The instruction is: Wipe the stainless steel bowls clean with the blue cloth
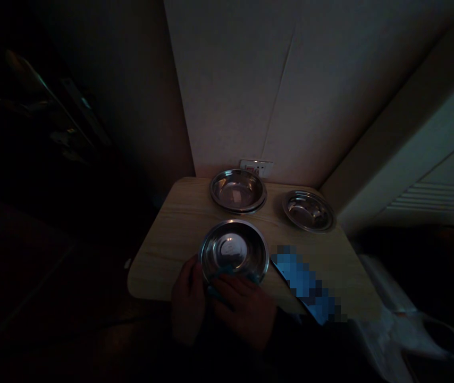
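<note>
A steel bowl (pixel 233 250) is held tilted at the near edge of a small wooden table (pixel 171 234). My left hand (pixel 187 303) grips the bowl's near-left rim, fingers curled. My right hand (pixel 246 311) presses a teal cloth (pixel 215 290) against the bowl's near rim, fingers closed over it. The room is very dark and finger details are faint.
A stack of steel bowls (pixel 238 190) sits at the table's back, another steel bowl (pixel 309 210) at the back right. A blurred blue flat object (pixel 304 284) lies at the right front. A wall socket (pixel 255 167) is behind. A dark door is to the left.
</note>
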The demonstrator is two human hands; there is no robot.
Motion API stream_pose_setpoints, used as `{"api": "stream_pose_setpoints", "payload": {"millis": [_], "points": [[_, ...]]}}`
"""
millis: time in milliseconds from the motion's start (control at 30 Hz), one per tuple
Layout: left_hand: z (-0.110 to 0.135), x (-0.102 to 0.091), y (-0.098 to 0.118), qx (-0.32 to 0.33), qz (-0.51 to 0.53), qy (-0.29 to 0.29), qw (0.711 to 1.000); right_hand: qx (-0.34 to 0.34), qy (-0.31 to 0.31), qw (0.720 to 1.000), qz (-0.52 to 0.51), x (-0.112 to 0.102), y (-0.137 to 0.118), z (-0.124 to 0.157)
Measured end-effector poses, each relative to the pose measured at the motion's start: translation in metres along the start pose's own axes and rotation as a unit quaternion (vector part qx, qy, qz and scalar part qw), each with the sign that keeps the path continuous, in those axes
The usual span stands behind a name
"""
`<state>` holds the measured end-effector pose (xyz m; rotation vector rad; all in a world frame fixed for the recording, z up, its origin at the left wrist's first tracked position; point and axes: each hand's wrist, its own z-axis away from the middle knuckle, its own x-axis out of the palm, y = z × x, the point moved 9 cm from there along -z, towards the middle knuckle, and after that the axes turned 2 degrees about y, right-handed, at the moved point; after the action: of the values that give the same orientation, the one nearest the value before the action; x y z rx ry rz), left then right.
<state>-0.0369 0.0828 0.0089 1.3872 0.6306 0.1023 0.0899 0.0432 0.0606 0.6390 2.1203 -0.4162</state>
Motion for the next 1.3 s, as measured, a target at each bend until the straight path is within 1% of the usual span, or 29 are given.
{"api": "stream_pose_setpoints", "payload": {"millis": [100,167,267,333,467,533,567,667,733,833,933,1033,1133,1200,1300], "points": [[-0.003,-0.004,0.007,0.006,-0.01,0.005,1.0,-0.018,-0.011,1.0,-0.009,-0.002,0.003,0.004],[-0.004,-0.007,0.013,0.01,-0.011,0.008,1.0,-0.028,-0.028,0.999,-0.008,-0.007,0.013,0.013],[-0.003,-0.005,0.02,0.014,-0.002,0.009,1.0,-0.021,-0.041,0.999,-0.001,-0.012,0.025,0.019],[-0.002,-0.004,0.022,0.018,-0.004,0.015,1.0,-0.018,-0.037,0.999,-0.004,-0.009,0.021,0.015],[-0.003,-0.007,0.018,0.014,-0.019,0.013,1.0,0.014,-0.003,1.0,-0.019,0.001,0.006,-0.001],[-0.005,-0.01,0.016,0.008,-0.016,0.01,1.0,0.015,0.008,1.0,-0.015,0.0,0.007,0.0],[-0.006,-0.012,0.015,0.006,-0.014,0.009,1.0,0.005,0.011,1.0,-0.01,-0.003,0.009,0.003],[-0.007,-0.011,0.016,0.004,-0.007,0.001,1.0,-0.029,-0.01,1.0,0.006,-0.011,0.02,0.018],[-0.007,-0.008,0.02,0.01,-0.003,0.001,1.0,-0.032,-0.019,0.999,0.011,-0.013,0.026,0.022],[-0.008,-0.007,0.024,0.016,-0.013,0.011,1.0,-0.008,-0.001,1.0,-0.002,-0.009,0.021,0.014],[-0.009,-0.011,0.023,0.014,-0.02,0.013,1.0,0.02,0.018,0.999,-0.018,-0.003,0.013,0.004],[-0.01,-0.015,0.022,0.014,-0.008,0.008,1.0,0.0,-0.001,1.0,-0.015,0.001,0.011,0.006],[-0.01,-0.012,0.023,0.014,0.01,0.002,1.0,-0.023,-0.019,1.0,-0.005,-0.001,0.018,0.015],[-0.008,-0.01,0.021,0.002,0.02,0.011,1.0,-0.025,-0.006,1.0,-0.002,-0.004,0.022,0.018],[-0.002,-0.007,0.014,-0.029,0.029,0.025,0.999,-0.017,0.032,0.999,-0.009,-0.006,0.02,0.014]]}}
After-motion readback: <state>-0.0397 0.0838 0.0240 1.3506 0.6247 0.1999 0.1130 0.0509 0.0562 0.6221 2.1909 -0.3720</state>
